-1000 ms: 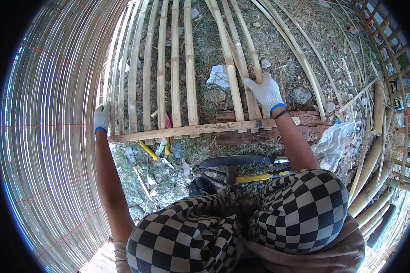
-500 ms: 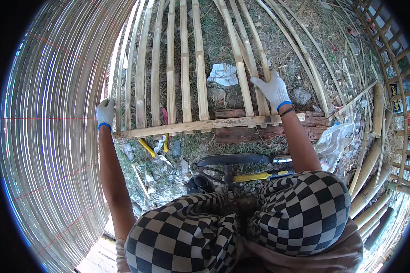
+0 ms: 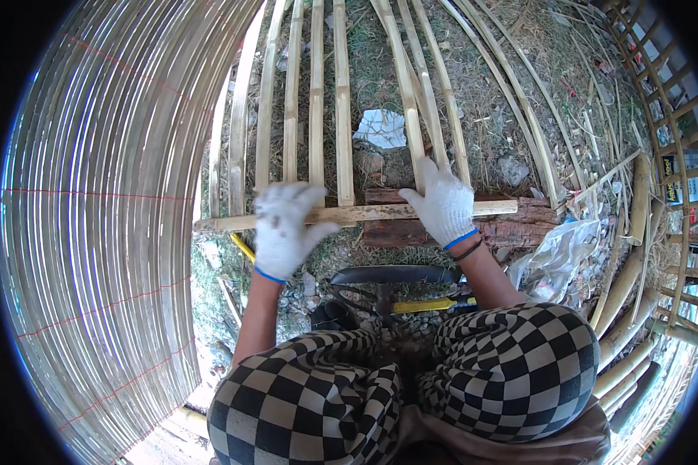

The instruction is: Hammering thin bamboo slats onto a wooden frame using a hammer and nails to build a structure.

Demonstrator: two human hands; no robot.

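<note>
Long bamboo slats point(image 3: 342, 101) run away from me in a row, their near ends at a bamboo crosspiece point(image 3: 364, 213). My left hand point(image 3: 283, 232), in a white knitted glove with a blue cuff, is over the left part of the crosspiece. Its fingers are blurred by motion, but the thumb stands well apart. My right hand point(image 3: 442, 203), gloved alike, lies over the crosspiece's right part. Its thumb points left and its fingers stretch forward onto the slat ends, not wrapped round them.
A reddish weathered timber point(image 3: 504, 221) lies beneath the crosspiece. Nearer me are a dark curved blade point(image 3: 395, 273), a yellow-handled tool point(image 3: 434, 304) and another yellow handle point(image 3: 243, 247). A slatted bamboo screen point(image 3: 101, 232) rises at left; clear plastic point(image 3: 554, 260) and bamboo poles point(image 3: 624, 287) lie right.
My left hand has moved right from the outermost slats to over the crosspiece. The right hand has come left and nearer me, off the slat it was round.
</note>
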